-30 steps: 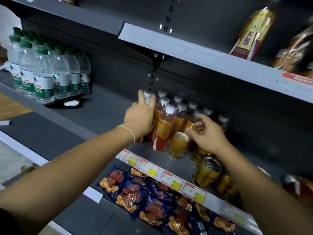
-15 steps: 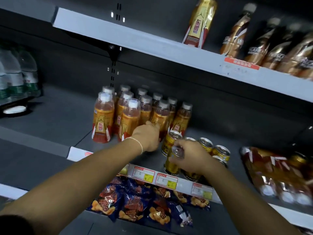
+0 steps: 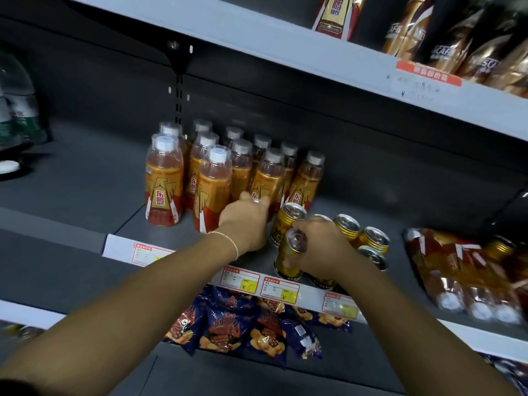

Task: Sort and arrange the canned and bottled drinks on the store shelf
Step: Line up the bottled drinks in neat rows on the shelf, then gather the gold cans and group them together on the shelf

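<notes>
My left grip shows me only its back. The fingertips lie against the foot of the orange bottles, and I cannot tell whether they hold one or merely touch it. My right grip is wrapped round the front can at the front edge of the shelf, just above the price tags. Whether its base rests there or is lifted I cannot tell. That same grip hides most of another can below my wrist. At the far left the water bottles are blurred and cut off by the frame. On the upper shelf a tall gold bottle loses its top to the edge, and the dark coffee bottles beside it are smeared. At the right a shrink-wrapped pack is too blurred to read. Half a second ago both grips sat in nearly these same places. A second ago my left was up round the neck of a bottle at the left end of the group, and it is now down at the bottles' feet. I count eleven white caps among the orange bottles, standing upright in rows. I count six tops among the gold cans, the front can included, and four price tags on this shelf's edge. The blue snack bags on the shelf below overlap too much to count surely.
</notes>
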Demonstrator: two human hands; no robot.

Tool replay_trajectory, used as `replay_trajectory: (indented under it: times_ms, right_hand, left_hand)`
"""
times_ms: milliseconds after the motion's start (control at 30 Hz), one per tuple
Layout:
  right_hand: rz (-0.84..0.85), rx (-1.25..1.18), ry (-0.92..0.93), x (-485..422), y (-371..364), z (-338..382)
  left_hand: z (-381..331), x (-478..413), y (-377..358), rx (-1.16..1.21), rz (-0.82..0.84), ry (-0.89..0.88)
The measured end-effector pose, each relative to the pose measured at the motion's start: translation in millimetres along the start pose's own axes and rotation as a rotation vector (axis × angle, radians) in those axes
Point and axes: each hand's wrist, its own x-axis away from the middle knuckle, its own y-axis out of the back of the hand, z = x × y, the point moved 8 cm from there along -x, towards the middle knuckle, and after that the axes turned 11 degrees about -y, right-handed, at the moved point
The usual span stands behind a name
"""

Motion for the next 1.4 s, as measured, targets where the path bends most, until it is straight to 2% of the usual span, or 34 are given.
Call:
replay_trajectory:
  times_ms: [300,467,567,667,800,900,1033,1200,1400]
  right_hand:
    - [-0.11,-0.183,0.16,35,3,15]
    - [-0.223,-0.494,0.096,64,49,-28]
    - [-0.268,-0.567,0.065,91,80,-74]
    - [-0.251,-0.517,0.016,122,90,-130]
    - [-0.194,-0.433,-0.132,172,80,-226]
    - [-0.162,-0.416,-0.243,217,71,-306]
    - [-0.124,-0.398,-0.383,282,59,-410]
    - [-0.169,-0.328,-0.577,362,52,-521]
    - [-0.269,-0.31,-0.798,445,52,-624]
  left_hand:
    - [-10,26,22,0.023,-0.07,-0.05]
    - [-44,38,83,-0.014,-0.202,-0.069]
    - [-88,44,118,-0.021,-0.283,-0.12]
    - [-149,48,131,-0.047,-0.32,-0.2]
    - [-243,50,117,0.026,-0.259,-0.28]
    - [-323,50,94,0.133,-0.177,-0.37]
    - [-437,51,50,0.322,0.031,-0.478]
    - [-586,62,8,0.345,0.201,-0.691]
    - [-736,80,-6,0.325,0.284,-0.902]
